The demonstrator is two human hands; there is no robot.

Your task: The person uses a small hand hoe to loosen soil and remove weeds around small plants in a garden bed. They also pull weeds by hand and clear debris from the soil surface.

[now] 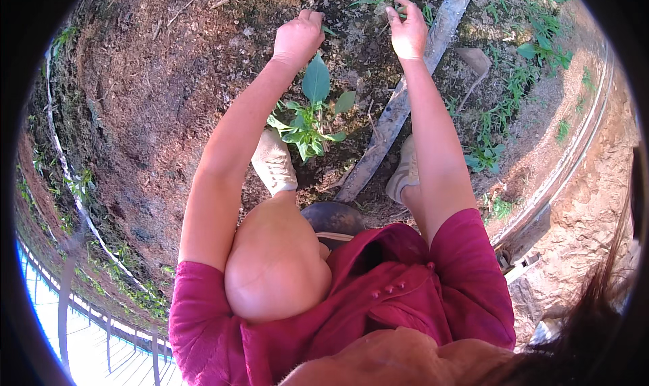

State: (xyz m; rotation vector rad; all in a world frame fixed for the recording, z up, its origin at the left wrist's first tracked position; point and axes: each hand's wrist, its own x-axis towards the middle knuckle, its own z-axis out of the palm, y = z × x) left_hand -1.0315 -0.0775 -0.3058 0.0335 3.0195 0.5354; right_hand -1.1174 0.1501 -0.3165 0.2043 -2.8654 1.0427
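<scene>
My left hand [299, 38] is near the ground at the top middle, its fingers curled inward; a small green leaf tip shows beside its fingertips, and I cannot tell whether it is held. My right hand [408, 28] is to the right, thumb and forefinger bent around thin green blades, with a grassy weed [372, 0] just beside the fingertips. Whether the fingers close on a stem is unclear. Below my left hand a leafy green plant [307, 127] with one broad upright leaf grows between my shoes. A grey flat strip [385, 117] runs diagonally past my right forearm.
Low weeds [507, 97] grow along the right side. A brown flat fragment [475, 60] lies near my right forearm. A dark rounded object [332, 218] sits between my legs. A pale line or hose [66, 168] curves along the left; a pale edging [568, 168] curves at right.
</scene>
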